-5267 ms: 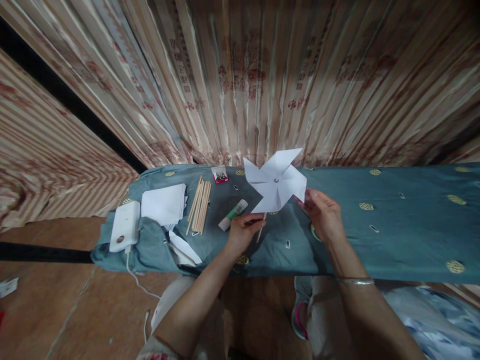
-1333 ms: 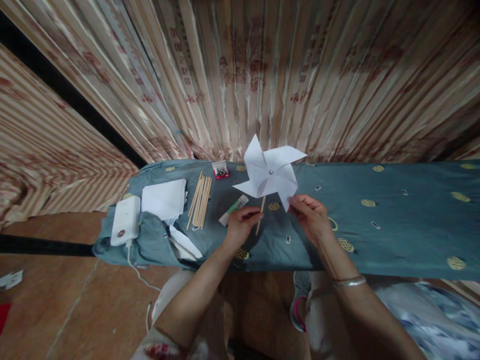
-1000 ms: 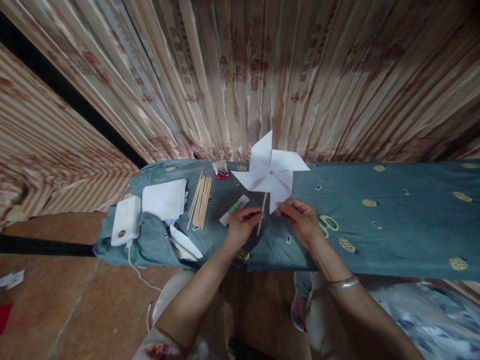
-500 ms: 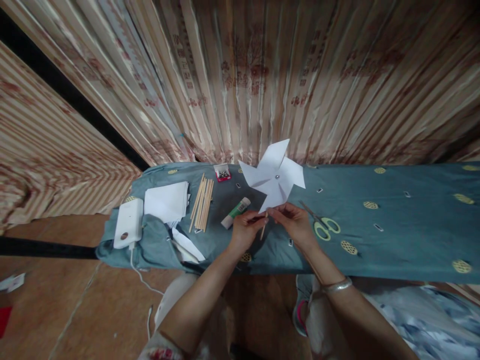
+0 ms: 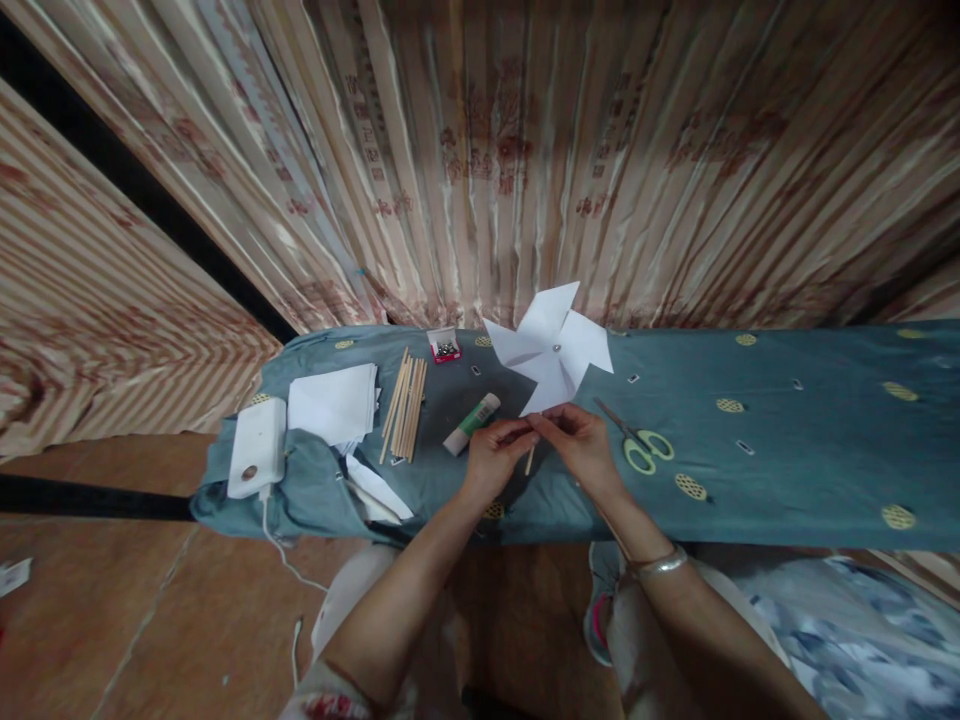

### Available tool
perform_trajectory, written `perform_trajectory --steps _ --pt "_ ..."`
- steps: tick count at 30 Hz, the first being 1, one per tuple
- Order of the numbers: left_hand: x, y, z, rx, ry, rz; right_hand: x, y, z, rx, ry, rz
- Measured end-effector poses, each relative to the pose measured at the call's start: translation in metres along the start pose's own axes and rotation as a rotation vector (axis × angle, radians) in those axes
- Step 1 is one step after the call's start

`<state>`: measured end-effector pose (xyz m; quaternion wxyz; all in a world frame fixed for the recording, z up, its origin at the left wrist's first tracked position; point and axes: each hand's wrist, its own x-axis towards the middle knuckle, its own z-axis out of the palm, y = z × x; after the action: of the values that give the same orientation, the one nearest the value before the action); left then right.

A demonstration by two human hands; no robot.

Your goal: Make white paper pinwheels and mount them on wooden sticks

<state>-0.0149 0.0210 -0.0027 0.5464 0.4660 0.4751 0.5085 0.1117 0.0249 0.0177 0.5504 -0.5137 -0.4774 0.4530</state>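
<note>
A white paper pinwheel (image 5: 551, 350) with a metal pin at its centre faces me above the table. Its wooden stick (image 5: 529, 462) shows just below my fingers. My left hand (image 5: 495, 455) is closed, fingertips pinching at the stick beneath the lowest blade. Right beside it, my right hand (image 5: 581, 440) is pinched too, its thumb and fingers meeting the left ones at the same spot. The fingers cover most of the stick. A glue stick (image 5: 472, 423) lies just left of the hands, and green-handled scissors (image 5: 639, 440) lie to the right.
On the teal tablecloth (image 5: 810, 450) are several wooden sticks (image 5: 405, 410), a small red box of pins (image 5: 445, 347), a stack of white paper (image 5: 334, 400), paper offcuts (image 5: 375, 490) and a white corded device (image 5: 256, 448). A pleated curtain (image 5: 480, 180) hangs behind.
The pinwheel has shifted slightly right and turned a little. Both hands stay pinched together at the stick, and less of the stick shows below them. The view has moved a little.
</note>
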Motion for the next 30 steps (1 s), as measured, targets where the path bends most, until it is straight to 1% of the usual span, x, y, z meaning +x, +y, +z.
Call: perform_trajectory --steps 3,6,8,10,13,14,15,17,22,25,28,29,30 --pt "-0.001 0.001 0.001 0.017 0.006 -0.026 0.005 -0.002 -0.013 -0.087 0.005 -0.034" --pt "-0.002 0.002 -0.002 0.015 0.005 -0.039 0.017 -0.010 -0.032 -0.215 0.039 -0.096" --pt "-0.003 0.003 -0.005 0.006 -0.007 -0.036 0.029 -0.019 -0.048 -0.282 0.093 -0.135" --pt "-0.004 0.002 -0.007 0.005 -0.025 -0.032 0.043 -0.027 -0.064 -0.352 0.131 -0.145" --pt "-0.005 0.002 -0.010 0.014 -0.046 -0.032 0.063 -0.036 -0.092 -0.525 0.159 -0.183" --pt "-0.005 0.002 -0.011 0.014 -0.048 -0.032 0.067 -0.038 -0.102 -0.585 0.160 -0.175" --pt "-0.005 0.003 -0.011 0.011 -0.049 -0.032 0.071 -0.040 -0.112 -0.663 0.147 -0.146" --pt "-0.006 0.004 -0.013 0.002 -0.050 -0.031 0.076 -0.043 -0.136 -0.850 0.162 -0.026" --pt "-0.010 0.008 -0.018 0.027 -0.061 -0.042 0.082 -0.055 -0.206 -0.999 0.256 0.151" --pt "-0.013 0.008 -0.021 0.064 -0.064 -0.028 0.090 -0.060 -0.253 -1.085 0.355 0.268" --pt "-0.016 0.008 -0.022 0.111 -0.076 -0.028 0.100 -0.059 -0.299 -1.213 0.422 0.454" --pt "-0.016 0.008 -0.022 0.125 -0.081 -0.034 0.103 -0.057 -0.313 -1.236 0.427 0.502" --pt "-0.017 0.007 -0.022 0.135 -0.085 -0.040 0.106 -0.054 -0.326 -1.271 0.458 0.529"
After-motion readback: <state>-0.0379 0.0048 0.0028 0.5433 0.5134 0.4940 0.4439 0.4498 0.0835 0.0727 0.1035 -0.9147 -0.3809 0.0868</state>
